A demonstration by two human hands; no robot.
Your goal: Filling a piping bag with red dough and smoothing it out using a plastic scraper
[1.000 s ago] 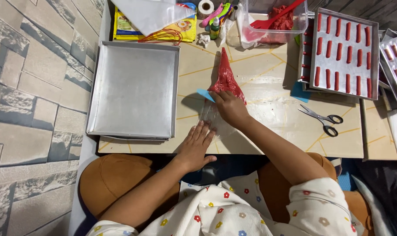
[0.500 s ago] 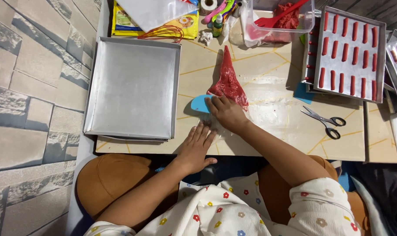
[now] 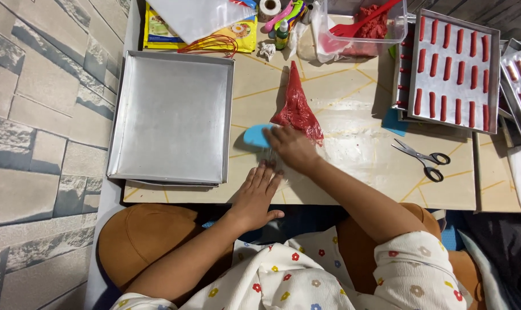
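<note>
A clear piping bag (image 3: 296,108) filled with red batter lies on the beige table (image 3: 352,132), tip pointing away from me. My right hand (image 3: 292,147) grips a light blue scraper (image 3: 256,135) and presses it across the wide end of the bag. My left hand (image 3: 257,192) lies flat with fingers spread on the empty plastic tail of the bag near the table's front edge. An empty square metal baking tray (image 3: 171,117) sits to the left of the bag.
Scissors (image 3: 422,155) lie to the right. A tray (image 3: 451,68) with rows of red piped strips stands at the far right, another beside it. A clear tub (image 3: 364,26) of red batter with a spatula, bottles and a yellow packet line the back edge.
My right hand has slid the blue scraper out from under the bag's side to its left, and the batter has been pushed toward the tip. My left hand stays put.
</note>
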